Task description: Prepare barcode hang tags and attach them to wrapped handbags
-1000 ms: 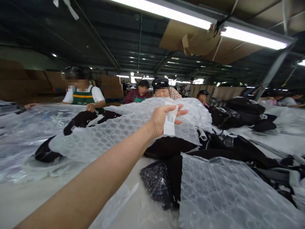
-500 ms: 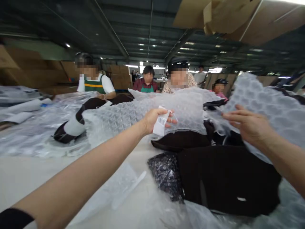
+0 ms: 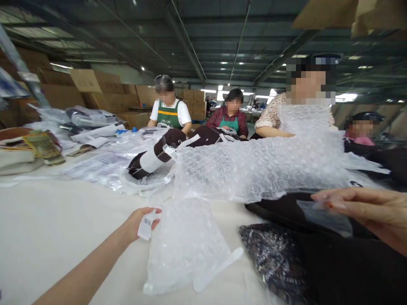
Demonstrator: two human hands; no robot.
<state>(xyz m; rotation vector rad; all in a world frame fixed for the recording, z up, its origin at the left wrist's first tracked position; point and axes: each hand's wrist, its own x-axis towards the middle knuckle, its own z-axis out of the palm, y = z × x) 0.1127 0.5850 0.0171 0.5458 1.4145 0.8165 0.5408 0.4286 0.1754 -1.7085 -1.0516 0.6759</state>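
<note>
My left hand point(image 3: 135, 224) is closed on a white barcode tag point(image 3: 145, 228). Its fingertips are at the upper left corner of a small bubble-wrap piece point(image 3: 187, 245) lying on the table; I cannot tell whether they grip it. At the right, my right hand point(image 3: 369, 209) pinches a thin clear plastic piece point(image 3: 330, 220) that hangs over dark fabric point(image 3: 352, 262). Below and left of that hand lies a clear bag with dark patterned contents point(image 3: 276, 258). A larger bubble-wrap sheet point(image 3: 241, 169) spreads across the table beyond both hands.
A dark rolled item with a white band point(image 3: 151, 162) lies beyond my left hand among clear plastic bags point(image 3: 98, 161). Co-workers, one in a green apron point(image 3: 168, 116), are across the table point(image 3: 63, 228). A lidded jar point(image 3: 44, 147) stands at the far left; cardboard boxes point(image 3: 98, 91) are stacked behind.
The view has turned left. My left hand has carried the tag down to the small bubble-wrap piece on the table. My right hand has left the raised bubble wrap and now pinches clear plastic.
</note>
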